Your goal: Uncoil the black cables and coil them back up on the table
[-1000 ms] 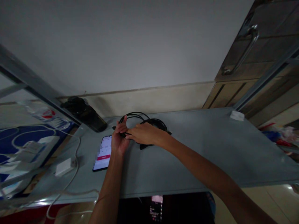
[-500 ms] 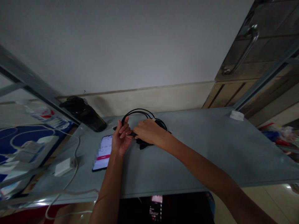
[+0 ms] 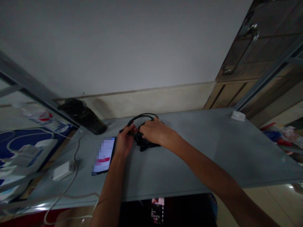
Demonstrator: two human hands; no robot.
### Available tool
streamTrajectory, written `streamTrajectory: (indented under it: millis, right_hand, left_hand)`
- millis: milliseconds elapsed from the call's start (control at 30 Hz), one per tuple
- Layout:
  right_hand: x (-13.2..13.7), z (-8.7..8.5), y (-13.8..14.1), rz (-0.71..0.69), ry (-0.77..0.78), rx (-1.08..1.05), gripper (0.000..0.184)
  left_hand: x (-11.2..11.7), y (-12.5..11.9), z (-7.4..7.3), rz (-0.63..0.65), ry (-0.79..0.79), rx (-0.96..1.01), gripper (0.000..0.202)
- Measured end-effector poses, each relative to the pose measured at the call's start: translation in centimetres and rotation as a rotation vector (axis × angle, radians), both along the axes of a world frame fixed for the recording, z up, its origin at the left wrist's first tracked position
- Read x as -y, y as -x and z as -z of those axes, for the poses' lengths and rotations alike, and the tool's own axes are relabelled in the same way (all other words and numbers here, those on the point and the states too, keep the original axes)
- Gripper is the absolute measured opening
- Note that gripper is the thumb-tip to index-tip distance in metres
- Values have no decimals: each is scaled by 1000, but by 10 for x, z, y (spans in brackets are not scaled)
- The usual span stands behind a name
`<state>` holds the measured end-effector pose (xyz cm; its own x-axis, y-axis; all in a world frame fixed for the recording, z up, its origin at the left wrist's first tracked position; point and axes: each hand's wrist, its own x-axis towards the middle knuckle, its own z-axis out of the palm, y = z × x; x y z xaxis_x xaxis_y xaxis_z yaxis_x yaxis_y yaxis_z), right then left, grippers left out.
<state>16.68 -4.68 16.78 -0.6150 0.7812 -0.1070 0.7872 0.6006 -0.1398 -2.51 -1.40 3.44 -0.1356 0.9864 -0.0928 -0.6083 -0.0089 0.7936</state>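
A coiled black cable [image 3: 147, 146] lies bunched on the grey table, and a loop of it arches up behind my hands. My left hand [image 3: 126, 137] is closed around the left side of that loop, thumb and fingers curled on the cable. From the right, my right hand [image 3: 153, 130] reaches over the coil, its fingers closed on the strands close to my left hand. Its fingertips and part of the coil are hidden under the hand. Just left of my left wrist lies a phone [image 3: 105, 154] with a lit screen.
A dark bottle [image 3: 82, 116] leans at the table's back left. A white charger [image 3: 63, 170] with a white cord sits at the left, near a power strip [image 3: 35, 157]. A small white object [image 3: 238, 116] lies at the back right. Below the edge, another phone [image 3: 157, 211] shows a lit screen.
My left fingers have gone from partly spread to curled around the cable. The loop has dropped and narrowed, and my right hand has shifted slightly right.
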Motion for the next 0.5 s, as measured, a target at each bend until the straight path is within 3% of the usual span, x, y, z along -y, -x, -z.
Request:
streamTrajectory:
  millis: [267, 500]
  right_hand:
    - [13, -23, -1, 63, 98, 39, 31]
    - [15, -29, -9, 87, 143, 50, 41]
  left_hand:
    - [3, -4, 2, -96, 7, -169, 53]
    - [6, -4, 10, -135, -100, -557, 43]
